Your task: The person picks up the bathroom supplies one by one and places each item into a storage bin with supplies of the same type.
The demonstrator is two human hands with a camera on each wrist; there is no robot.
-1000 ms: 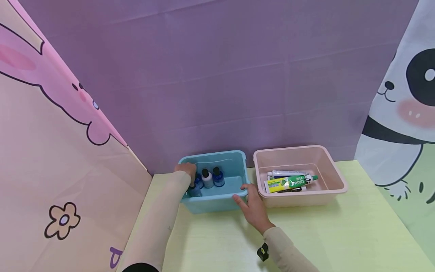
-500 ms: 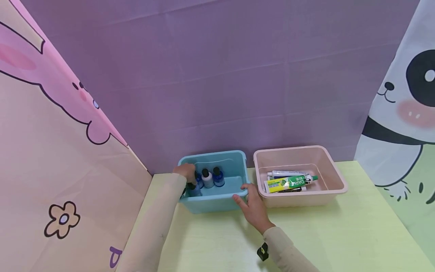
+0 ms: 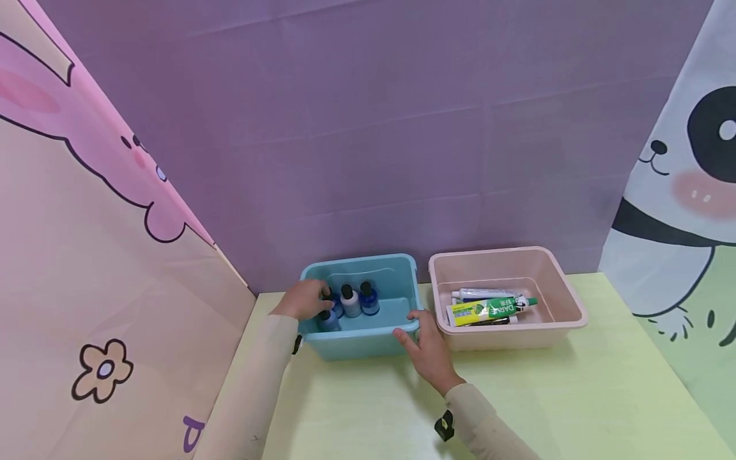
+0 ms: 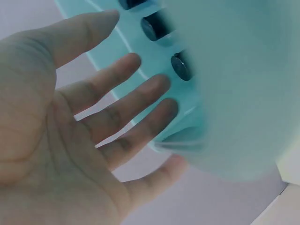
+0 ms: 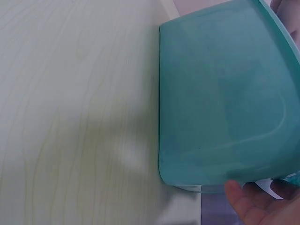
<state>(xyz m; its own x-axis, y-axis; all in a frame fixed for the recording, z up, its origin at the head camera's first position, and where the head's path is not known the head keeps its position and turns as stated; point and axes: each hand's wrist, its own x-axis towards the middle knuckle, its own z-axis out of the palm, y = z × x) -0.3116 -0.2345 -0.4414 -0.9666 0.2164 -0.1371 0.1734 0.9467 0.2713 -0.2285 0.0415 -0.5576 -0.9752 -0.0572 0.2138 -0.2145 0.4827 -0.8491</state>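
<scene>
My left hand (image 3: 301, 299) is over the left end of the blue plastic bin (image 3: 356, 345), its fingers spread and holding nothing in the left wrist view. Near its fingertips stand several small bottles with black caps: a light blue one (image 3: 329, 322), a white one (image 3: 351, 303), a dark blue one (image 3: 370, 301) and another blue one partly hidden by the others. Around the bin's front right corner my right hand (image 3: 430, 354) grips the rim, thumb on the outside. In the right wrist view the thumb (image 5: 239, 199) touches the bin's blue wall (image 5: 225, 103).
A pink bin (image 3: 517, 338) stands to the right of the blue one, holding a green and yellow toothpaste tube (image 3: 489, 310) and a white tube (image 3: 489, 294) among others. Both bins are on a pale wooden table (image 3: 609, 383) against a purple backdrop (image 3: 368, 128).
My left hand has drawn up and left from among the bottles, and its fingers now show above the bin's left rim. The right hand and both bins have stayed put.
</scene>
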